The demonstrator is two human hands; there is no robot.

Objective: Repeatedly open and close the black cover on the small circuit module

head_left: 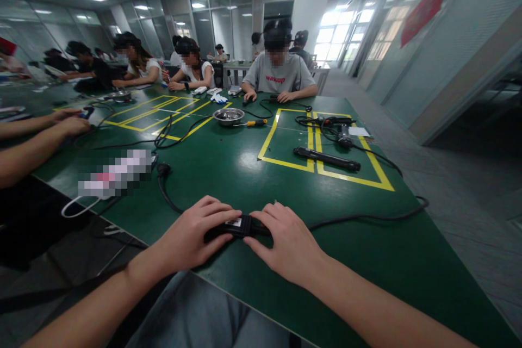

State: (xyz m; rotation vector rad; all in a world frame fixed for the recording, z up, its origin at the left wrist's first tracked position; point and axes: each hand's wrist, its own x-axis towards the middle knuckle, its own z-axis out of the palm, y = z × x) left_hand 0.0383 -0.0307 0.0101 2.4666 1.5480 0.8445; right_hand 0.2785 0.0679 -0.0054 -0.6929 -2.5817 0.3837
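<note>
A small black plastic piece with a white label (234, 223) lies low over the near table edge, between my two hands. My left hand (199, 231) is closed on its left part, thumb on the near side and fingers over the far side. My right hand (285, 242) is closed round its right end, where a black cable (362, 218) leads off to the right. Part of the piece is hidden under my fingers, so its exact kind cannot be told. Left of it, a black power plug (163, 170) lies on the table, its cord running toward my left hand.
On the green table (228, 179) lie a black rod-shaped tool (326, 159), a metal bowl (229, 116), a yellow-black screwdriver (256, 123), a blurred white power strip (118, 174) and tangled black cables (326, 125). A co-worker's hands (71, 119) are at left; another person (279, 73) sits opposite.
</note>
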